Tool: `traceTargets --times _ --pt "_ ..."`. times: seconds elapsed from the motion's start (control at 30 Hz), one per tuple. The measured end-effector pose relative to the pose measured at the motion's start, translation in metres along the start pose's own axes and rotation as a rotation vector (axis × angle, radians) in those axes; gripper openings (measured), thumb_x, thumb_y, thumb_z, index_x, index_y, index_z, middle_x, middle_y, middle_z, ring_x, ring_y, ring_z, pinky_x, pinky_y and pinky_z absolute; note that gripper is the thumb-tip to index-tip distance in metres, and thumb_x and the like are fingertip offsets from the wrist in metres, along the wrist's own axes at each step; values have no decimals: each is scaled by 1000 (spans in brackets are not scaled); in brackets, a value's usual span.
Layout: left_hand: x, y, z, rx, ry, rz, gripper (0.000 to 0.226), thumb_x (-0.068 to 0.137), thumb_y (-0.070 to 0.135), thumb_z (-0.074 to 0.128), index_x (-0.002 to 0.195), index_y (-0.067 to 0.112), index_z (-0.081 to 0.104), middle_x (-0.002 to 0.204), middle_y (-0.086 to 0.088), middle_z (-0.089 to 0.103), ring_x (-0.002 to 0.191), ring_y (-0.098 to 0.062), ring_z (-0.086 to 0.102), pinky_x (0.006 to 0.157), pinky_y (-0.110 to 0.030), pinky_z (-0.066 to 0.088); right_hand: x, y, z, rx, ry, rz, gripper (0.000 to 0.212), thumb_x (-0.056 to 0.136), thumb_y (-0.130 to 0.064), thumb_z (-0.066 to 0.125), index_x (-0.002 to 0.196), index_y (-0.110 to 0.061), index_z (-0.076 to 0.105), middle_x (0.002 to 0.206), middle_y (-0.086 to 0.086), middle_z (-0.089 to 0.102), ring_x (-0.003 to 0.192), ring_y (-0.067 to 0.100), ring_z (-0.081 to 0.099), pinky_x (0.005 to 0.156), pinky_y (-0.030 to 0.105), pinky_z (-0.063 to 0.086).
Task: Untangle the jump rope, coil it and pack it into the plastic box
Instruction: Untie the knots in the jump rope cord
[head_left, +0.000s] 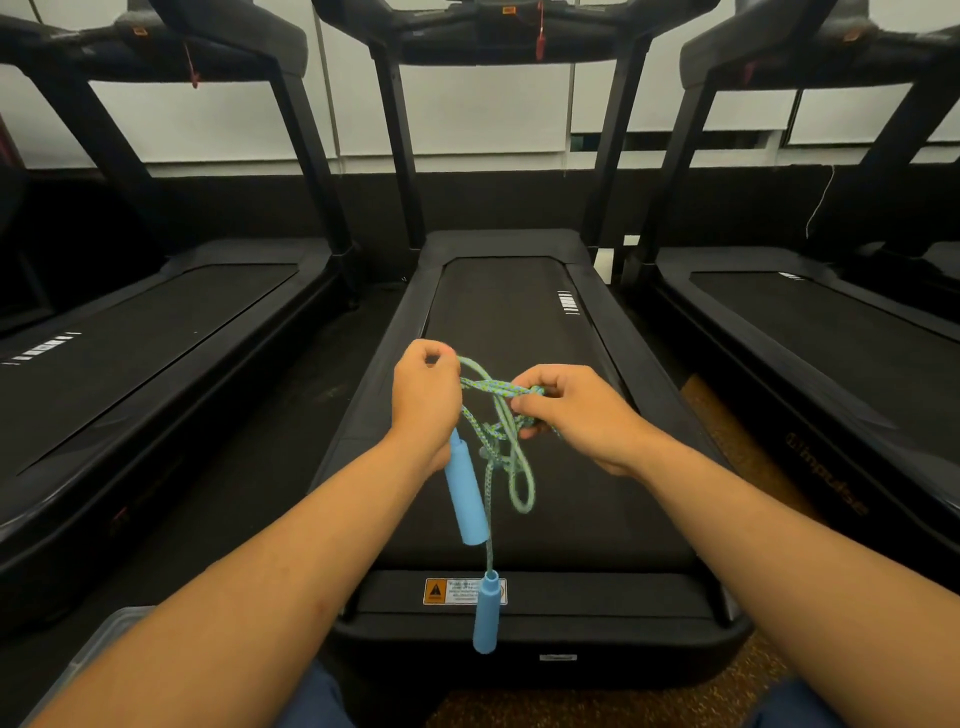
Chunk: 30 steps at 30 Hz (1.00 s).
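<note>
The jump rope (493, 415) is in the air between my two hands, above the near half of the middle treadmill (519, 322), and it is knotted: several strands cross and loop in a bundle just below my fingers. One blue handle (466, 493) hangs slanted under my left hand (423, 400), and the other handle (487, 613) dangles lower on a single strand, near the treadmill's near end. My left grip is closed around strands at the top of the tangle; my right hand (571, 415) pinches a twisted stretch of cord, fingers curled into the knot. As I judge it, I am early in the work: the untangling is under way and not done, no coil is formed, and nothing is packed. The plastic box (104, 644) shows only as a clear corner at the near left, partly hidden by my forearm; I cannot tell what it holds.
</note>
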<state>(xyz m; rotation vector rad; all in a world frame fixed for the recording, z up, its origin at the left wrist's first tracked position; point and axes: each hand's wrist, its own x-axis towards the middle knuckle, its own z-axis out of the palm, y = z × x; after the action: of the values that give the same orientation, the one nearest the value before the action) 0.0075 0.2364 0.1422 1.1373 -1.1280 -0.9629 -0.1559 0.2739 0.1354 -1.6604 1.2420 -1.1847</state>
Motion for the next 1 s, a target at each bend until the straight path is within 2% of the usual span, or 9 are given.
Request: traceTargets --times 0.23,0.33,0.47,0.57,0.67,0.77,0.83,0.93,1.0 --pt "22 -2 -23 -61 222 -80 11 90 8 47 94 18 45 84 -6 46 63 -19 39 54 -34 33 0 0 -17 -41 37 30 6 88 -8 70 89 -6 76 96 26 72 67 22 68 68 26 53" --pt "24 1 -31 -44 228 -70 16 90 9 51 101 18 42 90 -8 47 66 -19 40 58 -36 36 2 0 -25 63 102 50 10 91 -1 65 89 -3 74 87 17 72 62 17 65 63 25 53" --pt "18 3 -30 33 132 -66 30 93 11 57 116 17 39 90 -3 46 69 -17 44 58 -31 38 6 6 -33 155 186 74 11 94 -3 62 92 1 72 85 13 73 71 29 63 67 37 53" --pt "11 1 -28 209 45 -22 42 90 22 70 116 13 39 96 -3 49 87 -23 51 73 -37 43 6 4 -34 254 212 90 7 96 -6 62 98 1 66 88 17 72 81 32 62 63 33 56" --pt "6 1 -23 399 -27 25 61 82 36 80 117 13 36 117 -10 55 108 -32 56 91 -44 48 4 2 -32 353 207 109 17 97 -10 66 100 -8 49 97 25 71 85 27 69 63 33 59" --pt "2 2 -20 541 -49 87 84 78 40 83 140 7 37 142 -14 50 128 -35 52 105 -48 45 4 1 -29 356 187 112 18 96 -15 68 91 -8 51 104 27 70 90 21 73 63 30 60" --pt "-3 5 -18 609 -66 162 96 82 38 80 156 11 26 158 -10 37 141 -31 43 113 -44 39 4 0 -28 350 181 121 18 96 -16 68 87 -7 55 100 23 71 90 22 72 66 29 60" --pt "-12 8 -14 627 -133 392 73 86 33 76 151 21 44 150 -1 47 135 -21 49 109 -36 39 4 0 -27 382 166 127 18 94 -17 71 84 -5 60 92 15 68 85 21 70 70 31 61" --pt "-17 6 -8 618 -186 524 39 87 31 76 125 24 69 122 4 67 111 -12 62 98 -29 46 4 -2 -26 414 128 142 19 93 -16 71 88 1 64 92 15 65 85 21 71 75 33 62"
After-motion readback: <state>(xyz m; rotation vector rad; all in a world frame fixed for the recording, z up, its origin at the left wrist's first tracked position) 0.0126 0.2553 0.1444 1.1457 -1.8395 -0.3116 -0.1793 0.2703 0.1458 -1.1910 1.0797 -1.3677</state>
